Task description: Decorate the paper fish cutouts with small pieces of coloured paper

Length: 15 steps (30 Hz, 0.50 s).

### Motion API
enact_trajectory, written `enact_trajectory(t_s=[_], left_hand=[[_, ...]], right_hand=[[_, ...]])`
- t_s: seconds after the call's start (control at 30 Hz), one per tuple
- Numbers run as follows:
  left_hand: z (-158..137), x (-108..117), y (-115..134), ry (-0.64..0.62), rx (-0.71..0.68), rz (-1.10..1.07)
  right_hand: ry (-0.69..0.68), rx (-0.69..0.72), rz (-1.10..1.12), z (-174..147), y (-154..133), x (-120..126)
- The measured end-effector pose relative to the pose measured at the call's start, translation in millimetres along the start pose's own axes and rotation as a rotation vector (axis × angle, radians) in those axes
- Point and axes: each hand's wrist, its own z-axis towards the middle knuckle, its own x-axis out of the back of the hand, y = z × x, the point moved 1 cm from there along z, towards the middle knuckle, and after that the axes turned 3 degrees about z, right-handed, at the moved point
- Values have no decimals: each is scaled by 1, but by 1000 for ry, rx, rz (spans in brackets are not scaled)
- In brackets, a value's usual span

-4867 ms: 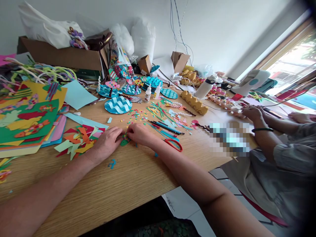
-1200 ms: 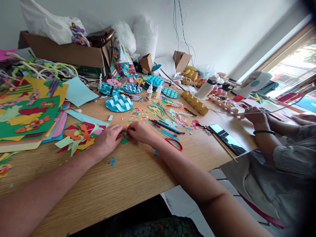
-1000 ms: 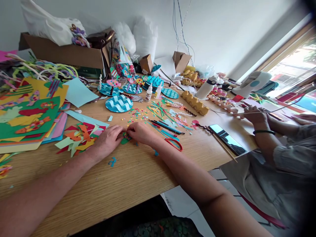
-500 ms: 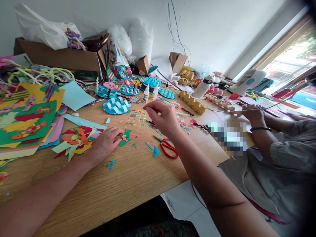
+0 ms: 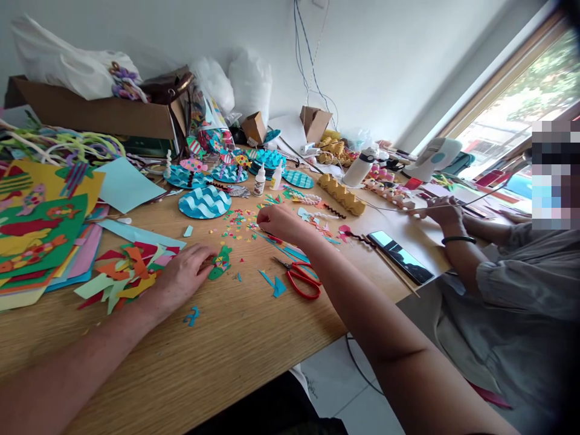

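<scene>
Green paper fish (image 5: 220, 264): flat on the tabletop (image 5: 254, 338), small multicoloured pieces on its body. We take it as reference for all places noted. Our left grip (image 5: 183, 275) is at the fish's left edge, fingers curved and close together; we cannot tell whether they pinch the paper or only rest against it. Our right grip (image 5: 281, 222) is beyond the fish and to its right, fingers curled inward; we cannot tell whether anything is pinched, the fingertips being too small to read.

Loose paper dots (image 5: 238, 222) are scattered just beyond the fish. Red-handled scissors (image 5: 304, 281) lie to its right, tips pointing towards it; we note a blue paper scrap (image 5: 279, 287) between the two, just beside the scissors. A curly blue cutting (image 5: 191, 316) sits left of the fish and nearer to us. Coloured offcuts (image 5: 136, 263) are heaped to its left, past our left grip. Beyond the fish: a wavy blue disc (image 5: 205, 202). Well apart to its right: a phone (image 5: 401, 257), then a co-worker's hands (image 5: 444, 211).
</scene>
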Motion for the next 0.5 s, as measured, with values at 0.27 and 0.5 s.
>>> enact_trajectory(t_s=[0.27, 0.5], left_hand=[[0, 1, 2, -18, 1, 11], [0, 2, 4, -1, -28, 23]], right_hand=[[-179, -51, -109, 11, 8, -18], [-185, -50, -122, 15, 7, -22]])
